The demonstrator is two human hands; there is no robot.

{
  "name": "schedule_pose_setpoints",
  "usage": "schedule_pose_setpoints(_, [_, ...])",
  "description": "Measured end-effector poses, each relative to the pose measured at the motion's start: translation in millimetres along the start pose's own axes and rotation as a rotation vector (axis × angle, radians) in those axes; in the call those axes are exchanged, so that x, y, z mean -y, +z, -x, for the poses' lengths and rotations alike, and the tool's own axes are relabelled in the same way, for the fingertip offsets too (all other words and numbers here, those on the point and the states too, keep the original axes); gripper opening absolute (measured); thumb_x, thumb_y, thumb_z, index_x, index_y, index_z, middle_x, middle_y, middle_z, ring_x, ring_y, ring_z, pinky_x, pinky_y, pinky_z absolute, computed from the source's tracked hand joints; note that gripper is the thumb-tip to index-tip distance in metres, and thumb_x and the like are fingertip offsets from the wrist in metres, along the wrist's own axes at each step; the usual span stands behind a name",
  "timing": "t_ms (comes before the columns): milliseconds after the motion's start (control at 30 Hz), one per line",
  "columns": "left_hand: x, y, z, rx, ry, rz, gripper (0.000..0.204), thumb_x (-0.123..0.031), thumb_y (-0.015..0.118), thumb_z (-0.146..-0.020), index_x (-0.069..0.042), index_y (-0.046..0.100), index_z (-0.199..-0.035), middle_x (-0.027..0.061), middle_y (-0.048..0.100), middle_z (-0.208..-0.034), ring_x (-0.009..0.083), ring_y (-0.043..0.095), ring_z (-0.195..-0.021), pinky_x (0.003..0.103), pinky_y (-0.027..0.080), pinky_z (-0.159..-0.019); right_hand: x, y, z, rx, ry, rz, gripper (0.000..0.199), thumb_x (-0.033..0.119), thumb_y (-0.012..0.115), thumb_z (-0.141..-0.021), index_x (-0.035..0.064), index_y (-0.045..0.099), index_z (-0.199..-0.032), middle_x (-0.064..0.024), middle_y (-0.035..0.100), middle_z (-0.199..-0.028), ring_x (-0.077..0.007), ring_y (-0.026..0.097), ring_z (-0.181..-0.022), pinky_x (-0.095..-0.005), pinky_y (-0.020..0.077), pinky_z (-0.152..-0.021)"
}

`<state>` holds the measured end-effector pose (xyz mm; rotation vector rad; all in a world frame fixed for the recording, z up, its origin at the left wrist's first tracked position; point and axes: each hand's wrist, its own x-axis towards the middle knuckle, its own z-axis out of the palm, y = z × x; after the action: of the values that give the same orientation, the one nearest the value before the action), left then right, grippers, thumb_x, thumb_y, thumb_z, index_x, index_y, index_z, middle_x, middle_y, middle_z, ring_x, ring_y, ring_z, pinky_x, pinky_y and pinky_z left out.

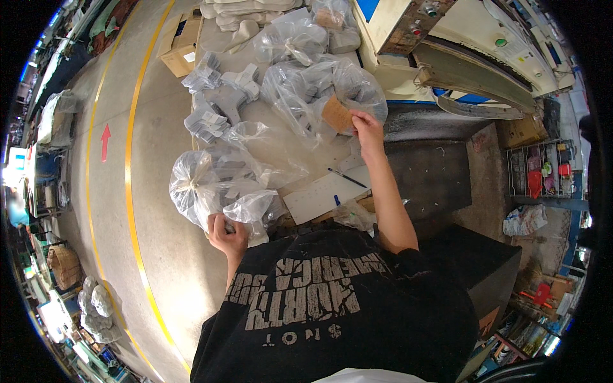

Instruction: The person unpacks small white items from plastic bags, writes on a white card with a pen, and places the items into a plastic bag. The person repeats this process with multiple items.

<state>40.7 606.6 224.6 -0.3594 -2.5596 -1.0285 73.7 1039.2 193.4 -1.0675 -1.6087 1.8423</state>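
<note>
- Single view: a wide fisheye on the person's head, left of a pair, facing steeply down.
- Nearest to it, the shirt (pixel 332 284) fills the lower middle.
- Left grip (pixel 227 235) and right grip (pixel 368 131) sit farther out, over the counter (pixel 260 112) ahead.
- Floor (pixel 159 127) spans the left, its yellow lines (pixel 128 159) bending toward the dark rim.

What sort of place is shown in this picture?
Probably a factory or workshop: yellow lines and a red arrow mark the floor, clear bags lie near loose grey parts, and beige equipment with push buttons stands nearby.
</note>
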Motion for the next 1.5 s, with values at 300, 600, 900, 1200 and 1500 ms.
schedule_pose_setpoints(300, [11.1, 2.3, 5.2, 0.035, -0.034, -0.003, 0.018, -0.009, 0.067, -0.069, -0.003, 0.06, -0.084, 0.0115, 0.063, -0.092, 0.0335, 0.062, -0.075, 0.04, 0.05, -0.064, -26.5, -9.4, -42.5, -0.344, -0.54, 0.68, 0.017, 0.011, 0.067, -0.097, 0.0049, 0.072, -0.112, -0.014, 0.072, -0.101, -0.0284, 0.068, -0.089, -0.0408, 0.0544, -0.081])
schedule_pose_setpoints(600, [0.0, -1.8, 0.5, 0.037, -0.048, 0.005, 0.016, -0.009, 0.067, -0.069, -0.004, 0.054, -0.077, 0.0109, 0.061, -0.087, 0.0323, 0.059, -0.068, 0.039, 0.048, -0.06, 41.1, 33.3, -25.9, -0.008, -0.918, 0.81, 0.02, 0.007, 0.07, -0.092, 0.0037, 0.069, -0.111, -0.0177, 0.069, -0.109, -0.0393, 0.065, -0.101, -0.0498, 0.0518, -0.092])
schedule_pose_setpoints(900, [8.0, 0.2, 3.2, 0.024, -0.035, 0.021, 0.014, -0.009, 0.068, -0.072, -0.004, 0.057, -0.078, 0.0117, 0.062, -0.088, 0.0332, 0.061, -0.071, 0.04, 0.05, -0.061, 50.1, 97.8, -50.8, 0.474, -0.424, 1.565, 0.039, 0.028, 0.072, -0.09, 0.0049, 0.074, -0.121, -0.017, 0.068, -0.132, -0.0358, 0.061, -0.131, -0.0584, 0.047, -0.109])
schedule_pose_setpoints(1200, [2.0, -0.3, 0.9, 0.016, -0.036, 0.046, 0.013, -0.009, 0.068, -0.071, -0.005, 0.058, -0.079, 0.0121, 0.062, -0.088, 0.0332, 0.061, -0.072, 0.041, 0.05, -0.061, 52.5, 119.7, -72.7, 0.648, -0.151, 1.773, 0.055, 0.039, 0.075, -0.078, 0.0093, 0.077, -0.125, -0.0167, 0.062, -0.148, -0.0343, 0.056, -0.14, -0.061, 0.0354, -0.118])
schedule_pose_setpoints(1500, [3.1, 0.5, 0.3, -0.003, -0.001, 0.069, 0.014, -0.007, 0.067, -0.07, -0.004, 0.059, -0.081, 0.0122, 0.063, -0.089, 0.032, 0.061, -0.07, 0.039, 0.05, -0.06, 62.2, 140.7, -78.3, 0.659, 0.105, 1.829, 0.07, 0.051, 0.063, -0.089, 0.0115, 0.065, -0.146, -0.0123, 0.055, -0.159, -0.0356, 0.049, -0.148, -0.0603, 0.0352, -0.119])
